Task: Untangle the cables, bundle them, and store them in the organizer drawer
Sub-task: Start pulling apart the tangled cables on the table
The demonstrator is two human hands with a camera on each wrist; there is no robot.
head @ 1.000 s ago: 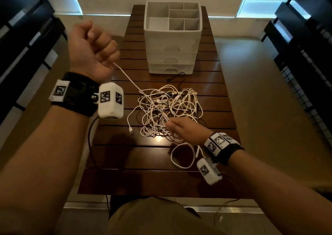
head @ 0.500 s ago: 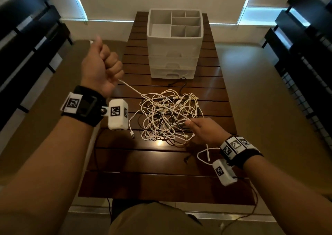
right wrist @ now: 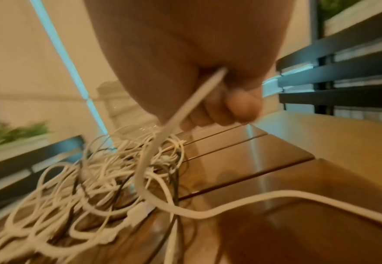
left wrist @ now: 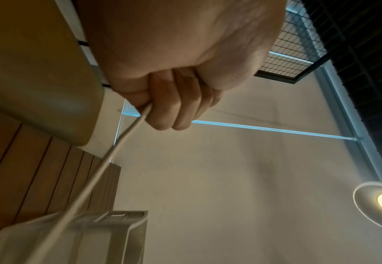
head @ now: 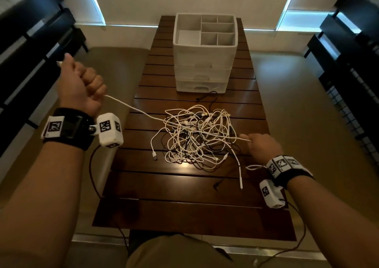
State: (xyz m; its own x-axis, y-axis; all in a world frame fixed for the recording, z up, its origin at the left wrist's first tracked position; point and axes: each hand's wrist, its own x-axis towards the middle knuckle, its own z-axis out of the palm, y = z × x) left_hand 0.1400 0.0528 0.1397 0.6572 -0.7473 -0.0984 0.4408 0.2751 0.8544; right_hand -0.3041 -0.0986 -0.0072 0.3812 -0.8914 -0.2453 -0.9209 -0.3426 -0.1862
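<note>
A tangle of white and black cables (head: 196, 136) (right wrist: 90, 182) lies on the middle of the wooden slat table (head: 184, 210). One white cable (head: 133, 107) (left wrist: 108, 157) runs taut from the pile up to my left hand (head: 82, 87) (left wrist: 174, 100), a fist that grips it raised off the table's left side. My right hand (head: 260, 146) (right wrist: 208, 107) grips the same white cable (right wrist: 185, 110) at the pile's right edge, low over the table. The white organizer (head: 205, 52) with closed drawers stands at the table's far end.
Dark slatted benches (head: 37, 42) (head: 348, 42) flank the table on both sides. Loose cable ends with plugs (head: 241, 183) trail toward the near right part of the table. Black wires hang from both wrist cameras.
My left hand has dropped lower and further left, stretching the white cable. My right hand has moved right along it, from the pile's near side to its right edge.
</note>
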